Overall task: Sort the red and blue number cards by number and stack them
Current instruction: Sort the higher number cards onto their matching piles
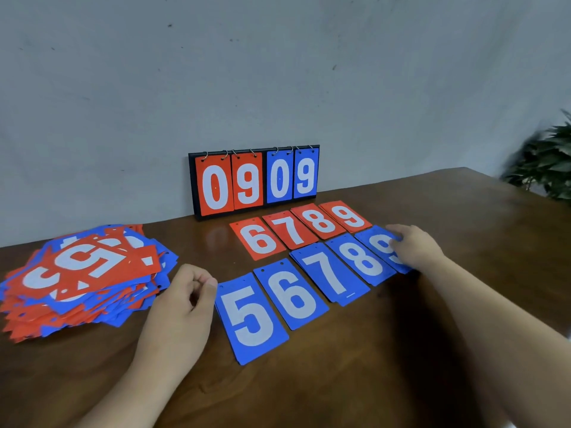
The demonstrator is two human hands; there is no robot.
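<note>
The right hand [417, 248] grasps the blue 9 card [375, 242] at the right end of the blue row on the worktop [401, 350], while the left hand [182, 304], its grip clenched on nothing, sits between the unsorted pile [77, 273] and the blue 5 card [251, 316].

- One camera only, worn on the person's head; it looks forward and down over the table [401, 359] toward the wall [278, 72] at 12 o'clock.
- It's close in: forearms enter the frame at 7 and 5 o'clock, the left hand [182, 304] curled at 7, the right hand [414, 247] holding the blue 9 card [375, 242] near 4.
- Wide lens: a plant [547, 168] shows at 3 o'clock.
</note>
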